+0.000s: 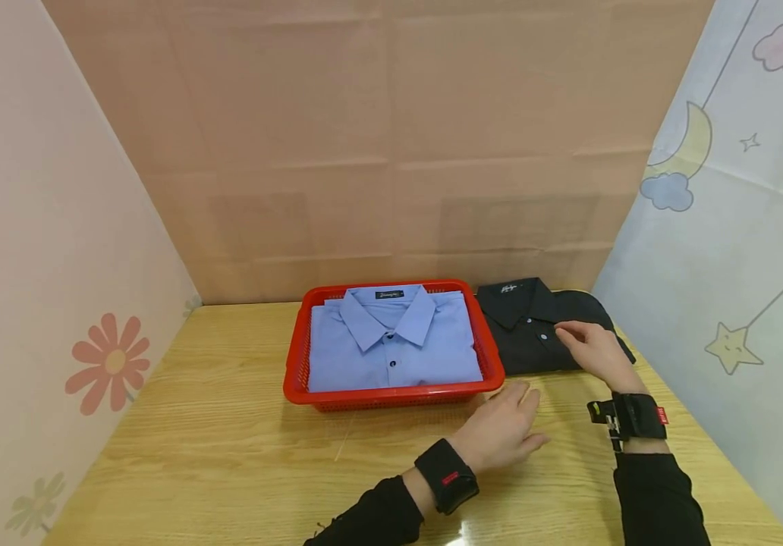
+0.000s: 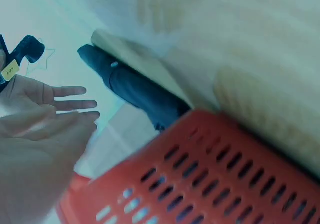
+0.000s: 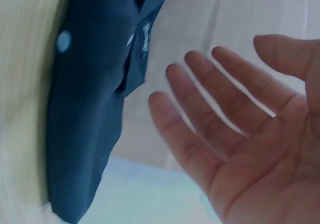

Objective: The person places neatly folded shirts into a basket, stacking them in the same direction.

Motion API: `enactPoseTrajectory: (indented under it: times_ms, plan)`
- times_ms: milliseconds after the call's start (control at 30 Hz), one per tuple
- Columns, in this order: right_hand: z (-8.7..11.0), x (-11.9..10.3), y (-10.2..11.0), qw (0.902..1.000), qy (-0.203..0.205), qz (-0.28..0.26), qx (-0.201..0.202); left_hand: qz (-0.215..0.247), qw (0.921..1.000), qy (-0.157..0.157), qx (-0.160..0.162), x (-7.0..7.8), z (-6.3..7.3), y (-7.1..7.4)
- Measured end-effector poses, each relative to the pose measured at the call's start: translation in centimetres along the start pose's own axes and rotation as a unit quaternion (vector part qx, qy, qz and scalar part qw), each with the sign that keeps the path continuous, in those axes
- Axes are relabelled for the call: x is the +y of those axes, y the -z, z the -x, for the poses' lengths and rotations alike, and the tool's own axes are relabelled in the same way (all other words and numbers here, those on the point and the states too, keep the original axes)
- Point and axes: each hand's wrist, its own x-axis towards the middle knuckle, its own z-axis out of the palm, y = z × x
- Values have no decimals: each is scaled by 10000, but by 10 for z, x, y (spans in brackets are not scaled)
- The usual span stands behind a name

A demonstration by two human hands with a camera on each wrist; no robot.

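A folded light blue shirt (image 1: 398,356) with dark buttons lies collar-up inside a red plastic basket (image 1: 391,396). Beside the basket on the right is a folded black shirt (image 1: 517,345), its white buttons and collar label showing. My left hand (image 1: 501,432) hovers over the table just off the basket's front right corner, holding nothing. Over the right part of the black shirt is my right hand (image 1: 596,353), also holding nothing. In the right wrist view its fingers (image 3: 220,99) are spread and fairly straight, apart from the black shirt (image 3: 90,99).
The wooden table (image 1: 227,440) reaches back to a brown paper-covered wall (image 1: 391,152). A side panel with flowers (image 1: 114,360) stands on the left, and one with a moon and star (image 1: 735,347) on the right. Each wrist wears a black strap (image 1: 640,415).
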Motion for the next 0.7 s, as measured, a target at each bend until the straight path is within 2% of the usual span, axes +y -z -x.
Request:
enactPoseTrajectory:
  times_ms: [100, 200, 300, 400, 500, 600, 700]
  plan:
    - [0, 12, 2, 9994, -330, 58, -109, 228, 9958, 783, -420, 4, -2, -6]
    - [1, 25, 4, 9966, -766, 66, -284, 747, 9805, 1589, -884, 6, -5, -11]
    - [2, 38, 7, 9916, -1194, -3, -489, 1401, 9570, 2259, -1165, 7, -11, -14]
    - [3, 49, 10, 9874, -1434, -172, -645, 2060, 9294, 2803, -1237, 8, -17, -16]
    - [5, 56, 11, 9858, -1520, -234, -670, 2547, 9074, 3164, -1078, 8, -23, -17]
    - [8, 63, 12, 9849, -1574, -221, -680, 3053, 8805, 3532, -819, 8, -28, -17]
    - [10, 71, 13, 9799, -1795, -295, -823, 3474, 8524, 3847, -686, 7, -31, -19]
